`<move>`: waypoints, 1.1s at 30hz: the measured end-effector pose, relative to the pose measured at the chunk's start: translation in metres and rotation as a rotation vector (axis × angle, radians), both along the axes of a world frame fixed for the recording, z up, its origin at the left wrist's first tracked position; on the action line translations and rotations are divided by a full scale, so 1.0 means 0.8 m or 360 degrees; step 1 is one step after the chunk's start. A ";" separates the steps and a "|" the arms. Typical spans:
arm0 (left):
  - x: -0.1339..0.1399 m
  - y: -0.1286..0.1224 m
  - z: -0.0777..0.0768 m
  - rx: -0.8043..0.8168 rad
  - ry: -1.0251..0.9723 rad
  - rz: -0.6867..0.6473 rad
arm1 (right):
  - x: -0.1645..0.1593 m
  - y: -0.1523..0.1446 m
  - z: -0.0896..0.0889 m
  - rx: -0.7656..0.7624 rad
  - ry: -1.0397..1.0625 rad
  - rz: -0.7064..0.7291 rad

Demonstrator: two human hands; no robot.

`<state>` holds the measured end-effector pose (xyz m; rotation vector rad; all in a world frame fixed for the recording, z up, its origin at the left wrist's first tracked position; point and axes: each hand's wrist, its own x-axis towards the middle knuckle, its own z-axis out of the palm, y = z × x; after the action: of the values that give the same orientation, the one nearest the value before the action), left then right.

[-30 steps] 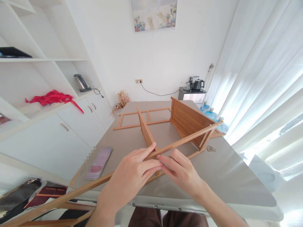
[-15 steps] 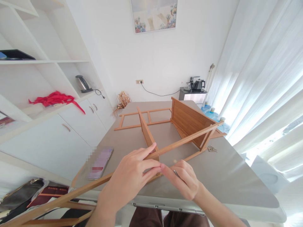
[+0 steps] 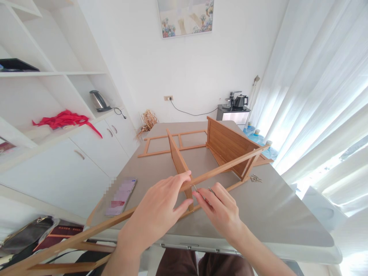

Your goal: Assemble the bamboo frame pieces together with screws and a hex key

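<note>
My left hand (image 3: 158, 205) is around the long wooden rail (image 3: 227, 167), where it meets the end of a narrow wooden shelf board (image 3: 177, 155). Its fingers lie over the rail and its thumb reaches below it. Between the thumb and fingertips of my right hand (image 3: 221, 209) is a thin metal screw (image 3: 196, 188), its end close to the rail at that joint. A second small metal piece (image 3: 211, 190) shows between the right fingers; most of it is hidden. A wider wooden panel (image 3: 232, 143) stands joined to the rail's far right part.
Loose screws (image 3: 255, 178) lie on the grey table (image 3: 276, 214) at right. A ladder-like wooden frame (image 3: 161, 155) lies flat at the back. A phone (image 3: 122, 196) is near the left edge. The rail extends past the table's front left.
My hands were touching at the fingertips; now they are apart. The right fingers have moved up towards the joint, and the screw has come into sight.
</note>
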<state>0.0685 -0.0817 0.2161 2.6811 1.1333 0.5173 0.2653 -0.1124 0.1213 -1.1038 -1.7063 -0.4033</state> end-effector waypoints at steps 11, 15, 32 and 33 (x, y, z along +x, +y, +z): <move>-0.005 0.008 0.008 0.0169 0.0073 -0.0058 | -0.007 -0.002 0.017 -0.0057 0.0039 0.0084; -0.005 0.011 0.007 0.0167 0.0084 -0.0024 | -0.007 -0.004 0.019 -0.0104 0.0059 0.0096; -0.001 0.010 0.000 0.0158 0.0056 0.0039 | -0.007 0.001 0.033 -0.0375 0.0169 0.0178; -0.001 0.010 0.000 0.0158 0.0051 0.0039 | -0.007 0.002 0.033 -0.0392 0.0167 0.0181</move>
<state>0.0681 -0.0740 0.2162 2.7723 1.1801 0.5502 0.2596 -0.1112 0.1476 -1.1751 -1.7473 -0.0628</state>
